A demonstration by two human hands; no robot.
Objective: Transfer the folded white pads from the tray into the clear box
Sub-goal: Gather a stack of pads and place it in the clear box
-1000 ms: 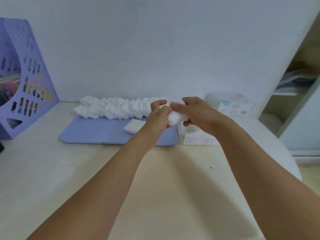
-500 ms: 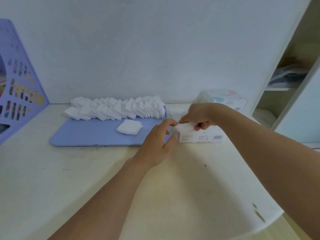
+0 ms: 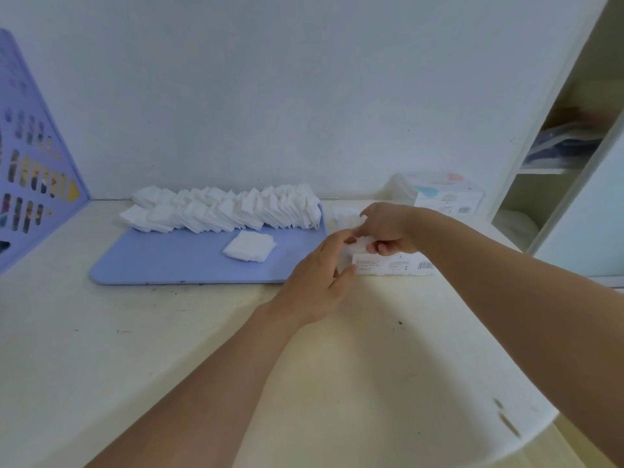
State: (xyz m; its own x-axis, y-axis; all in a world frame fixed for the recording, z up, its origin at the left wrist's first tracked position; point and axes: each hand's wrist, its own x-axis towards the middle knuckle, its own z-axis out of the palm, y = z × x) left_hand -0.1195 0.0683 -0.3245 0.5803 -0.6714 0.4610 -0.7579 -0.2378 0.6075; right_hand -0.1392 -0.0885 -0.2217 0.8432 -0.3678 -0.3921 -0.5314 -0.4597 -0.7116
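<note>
Right hand [image 3: 388, 231] pinches a pad [image 3: 359, 244] over the clear box [image 3: 395, 265] | left hand [image 3: 324, 265] grips its 9 o'clock end | risk: pad snags the rim, unfolds

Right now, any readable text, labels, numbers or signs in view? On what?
No text can be read.
Clear box: white label with lines of small print and a barcode, too small and blurred to read.
Tissue box by the wall: coloured shapes and a barcode, print too small to read.
Purple file rack: book spines show through the holes, nothing readable.
</note>
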